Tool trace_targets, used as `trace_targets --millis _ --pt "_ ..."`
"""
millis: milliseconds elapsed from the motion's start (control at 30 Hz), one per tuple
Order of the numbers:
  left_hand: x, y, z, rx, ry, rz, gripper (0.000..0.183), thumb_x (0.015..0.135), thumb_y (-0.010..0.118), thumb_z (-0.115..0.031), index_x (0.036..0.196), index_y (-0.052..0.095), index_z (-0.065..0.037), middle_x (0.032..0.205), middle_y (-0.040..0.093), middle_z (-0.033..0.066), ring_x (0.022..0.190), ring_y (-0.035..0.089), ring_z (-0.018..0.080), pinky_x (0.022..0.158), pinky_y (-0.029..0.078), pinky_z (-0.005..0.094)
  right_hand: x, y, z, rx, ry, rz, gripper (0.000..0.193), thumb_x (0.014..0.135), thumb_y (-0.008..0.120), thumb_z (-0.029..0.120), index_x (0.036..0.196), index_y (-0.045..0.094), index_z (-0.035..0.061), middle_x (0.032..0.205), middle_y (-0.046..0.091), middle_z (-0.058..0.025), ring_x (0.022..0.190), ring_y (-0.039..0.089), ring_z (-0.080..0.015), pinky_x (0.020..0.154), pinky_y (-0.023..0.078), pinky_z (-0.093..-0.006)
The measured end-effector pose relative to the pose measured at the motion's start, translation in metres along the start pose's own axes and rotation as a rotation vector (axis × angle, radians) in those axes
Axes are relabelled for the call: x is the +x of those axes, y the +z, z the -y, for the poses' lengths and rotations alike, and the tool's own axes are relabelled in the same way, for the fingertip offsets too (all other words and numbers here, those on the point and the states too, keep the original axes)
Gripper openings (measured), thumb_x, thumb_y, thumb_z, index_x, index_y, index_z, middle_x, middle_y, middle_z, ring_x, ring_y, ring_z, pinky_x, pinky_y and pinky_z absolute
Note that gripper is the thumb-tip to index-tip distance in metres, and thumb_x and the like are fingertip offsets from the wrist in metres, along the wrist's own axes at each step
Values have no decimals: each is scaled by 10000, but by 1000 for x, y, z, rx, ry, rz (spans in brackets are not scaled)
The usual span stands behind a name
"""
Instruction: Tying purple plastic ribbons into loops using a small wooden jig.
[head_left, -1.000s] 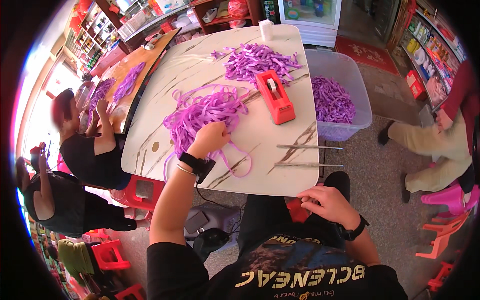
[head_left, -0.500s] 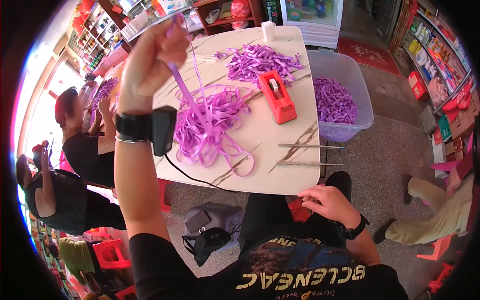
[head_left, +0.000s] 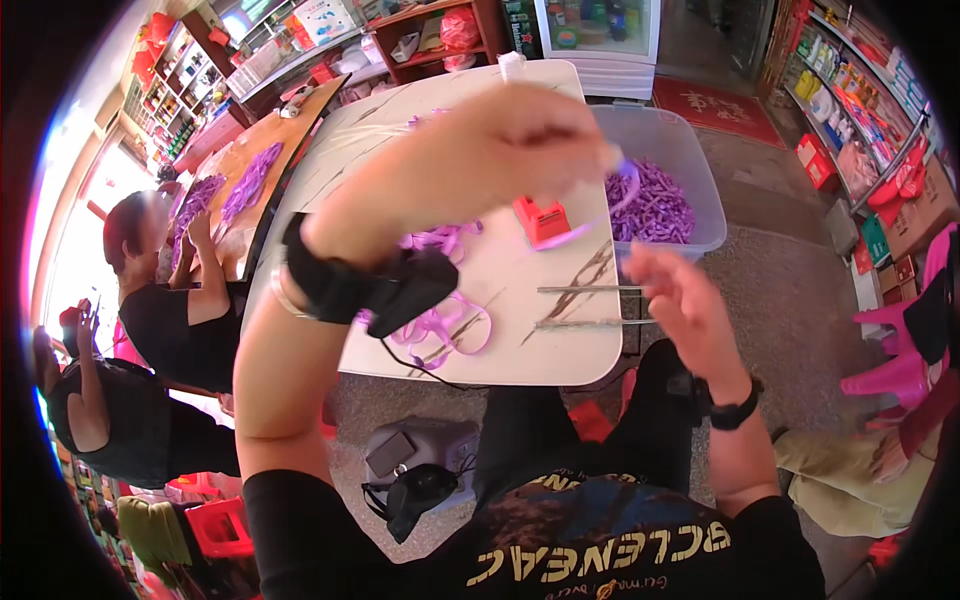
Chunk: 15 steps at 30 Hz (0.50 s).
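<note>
Fingers (head_left: pixel 590 150) of my left hand (head_left: pixel 525 125) are pinching a purple ribbon (head_left: pixel 570 239), and I'm reading its blurred long axis as curving down from the fingertips, its tail pointing left toward a red tape dispenser (head_left: pixel 543 222). My right hand (head_left: pixel 690 310) is hovering beside the right edge of the counter (head_left: pixel 560 350), its fingers loosely parted. Leftmost on the counter, a tangled ribbon pile (head_left: pixel 445 335) is lying partly hidden; farther right, two metal rods (head_left: pixel 590 290) are poking past the edge. I'm seeing bare surface nearer me, below the rods. Rightmost, a clear bin (head_left: pixel 700 150) is holding purple strips (head_left: pixel 655 205).
</note>
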<state>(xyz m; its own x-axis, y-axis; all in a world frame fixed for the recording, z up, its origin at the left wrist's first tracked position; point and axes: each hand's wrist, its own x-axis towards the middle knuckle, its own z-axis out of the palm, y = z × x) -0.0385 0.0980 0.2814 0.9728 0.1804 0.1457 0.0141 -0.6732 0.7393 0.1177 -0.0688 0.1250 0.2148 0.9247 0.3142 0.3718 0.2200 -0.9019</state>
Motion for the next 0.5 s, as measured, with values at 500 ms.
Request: trace_targets --millis 500 --pt "-70 54 111 380 -129 80 474 704 704 -233 1100 509 -59 971 523 98 865 533 181 708 456 308 3 -27 40 322 269 209 74 809 468 49 774 512 1 677 519 -19 506 416 -45 474 334 -182"
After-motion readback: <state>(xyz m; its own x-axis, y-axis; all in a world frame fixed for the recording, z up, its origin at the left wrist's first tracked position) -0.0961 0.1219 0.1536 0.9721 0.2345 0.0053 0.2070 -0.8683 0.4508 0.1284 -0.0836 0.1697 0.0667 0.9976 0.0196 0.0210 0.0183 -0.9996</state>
